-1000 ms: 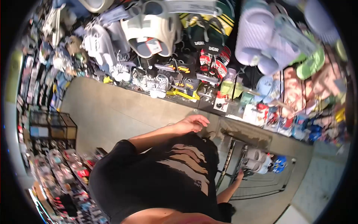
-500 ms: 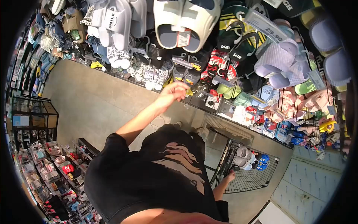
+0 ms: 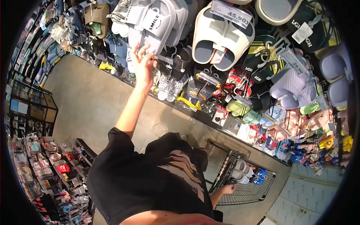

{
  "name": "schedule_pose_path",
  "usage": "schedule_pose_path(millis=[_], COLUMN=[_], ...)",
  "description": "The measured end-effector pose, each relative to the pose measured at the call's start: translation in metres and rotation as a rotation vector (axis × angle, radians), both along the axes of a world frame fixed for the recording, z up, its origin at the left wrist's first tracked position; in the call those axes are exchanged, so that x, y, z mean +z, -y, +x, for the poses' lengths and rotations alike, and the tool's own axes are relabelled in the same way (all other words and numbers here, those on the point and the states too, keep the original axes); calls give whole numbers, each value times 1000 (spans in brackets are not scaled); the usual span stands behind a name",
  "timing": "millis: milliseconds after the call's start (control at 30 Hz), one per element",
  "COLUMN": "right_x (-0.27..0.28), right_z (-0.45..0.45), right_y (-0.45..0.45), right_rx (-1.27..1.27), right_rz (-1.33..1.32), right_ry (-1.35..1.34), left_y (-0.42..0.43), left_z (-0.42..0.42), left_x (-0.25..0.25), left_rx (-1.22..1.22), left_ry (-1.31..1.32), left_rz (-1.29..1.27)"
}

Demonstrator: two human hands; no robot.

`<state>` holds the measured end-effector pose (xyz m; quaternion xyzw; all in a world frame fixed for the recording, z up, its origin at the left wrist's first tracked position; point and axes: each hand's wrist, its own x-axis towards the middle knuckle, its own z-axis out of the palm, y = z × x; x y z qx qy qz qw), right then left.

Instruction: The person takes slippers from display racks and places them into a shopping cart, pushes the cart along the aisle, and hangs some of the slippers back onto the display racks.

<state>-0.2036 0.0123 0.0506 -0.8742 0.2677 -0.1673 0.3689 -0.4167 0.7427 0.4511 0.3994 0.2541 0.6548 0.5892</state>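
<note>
My left hand (image 3: pixel 144 69) is raised with its fingers apart and holds nothing. Its fingertips are just below a pair of light grey slides (image 3: pixel 156 28) marked SMILE; whether they touch is unclear. Black slides (image 3: pixel 182 62) and patterned black-and-white slippers (image 3: pixel 169 87) hang to the right of that hand. Down at my right side, my right hand (image 3: pixel 227 189) is closed around the handle of a black wire shopping cart (image 3: pixel 258 195). Grey slippers (image 3: pixel 240 170) and blue slippers (image 3: pixel 260 176) lie inside the cart.
Cream slides (image 3: pixel 223 39) hang further right, under a 45.90 price tag (image 3: pixel 231 14). Lilac slides (image 3: pixel 290 88) hang beyond them. A rack of small packaged goods (image 3: pixel 56 168) stands at the lower left, near a black wire cage (image 3: pixel 33 107). Concrete floor (image 3: pixel 90 93) runs between the displays.
My left hand has moved left and up toward the light grey slides, its fingers spreading. The slipper display has shifted right and down in view. My right hand stays at the cart.
</note>
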Motion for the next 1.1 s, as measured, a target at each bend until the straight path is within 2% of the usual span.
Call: schedule_pose_path(millis=[67, 133, 167, 200, 267, 333, 400, 467, 500, 600, 667, 700, 733, 767, 833, 867, 933, 967, 1000, 1033, 1067, 1100], right_x=[17, 21, 24, 28, 25, 29, 30, 31, 33, 37, 35, 27, 20, 24, 30, 36, 48, 55, 65, 78, 94, 112], right_z=[-9, -19, -23, -25, -27, -31, -37, -44, -47, -51, -53, -53, -52, -53, -51, -50, -41, -33, -23, -13, -6, 2], right_y=[-16, -20, -24, -30, -30, -35, -35, -38, -38, -43, -44, -38, -31, -33, -43, -50, -54, -54, -56, -59, -74, -93], right_rx=[-89, -75, -96, -118, -131, -169, -187, -152, -132, -113, -111, -72, -32, -37, -70, -77, -20, 55, 120, 204, 285, 359], right_rz=[122, 158, 173, 191, 233, 281, 273, 130, 59, 67, 50, 22, -6, -10, -1, -6, -138, -6, 123, 107, 63, 167], right_ry=[-13, 38, 54, 72, 86, 44, 31, -21, -48, -61, -73, -65, -58, -59, 122, 115, 216, 225, 236, 176, 269, 369], left_y=[-22, -42, -56, -68, -91, -115, -130, -135, -130, -113, -91, -86, -86, -81, -67, -67, -54, -55, -47, -40, -32, -26], left_z=[-18, -33, -35, -37, -37, -33, -31, -27, -27, -29, -30, -31, -36, -39, -45, -50, -50, -52, -55, -60, -62, -59], left_x=[7, 13, 12, 12, 12, 6, 1, 7, 11, 20, 33, 34, 30, 29, 25, 7, -4, -33, -48, -67, -89, -115], left_rx=[-120, -311, -398, -394, -686, -731, -1016, -1058, -1070, -1137, -1056, -964, -1077, -1055, -993, -940, -1132, -1093, -1097, -1155, -1226, -1356], left_ry=[74, 131, 271, 279, 626, 631, 747, 810, 814, 845, 791, 785, 758, 786, 770, 735, 684, 742, 621, 501, 380, 454], left_rz=[-24, -2, -28, -22, -206, -171, -203, -155, -121, 12, 80, 74, 98, 51, -44, -54, 18, 31, -18, -72, -127, -109])
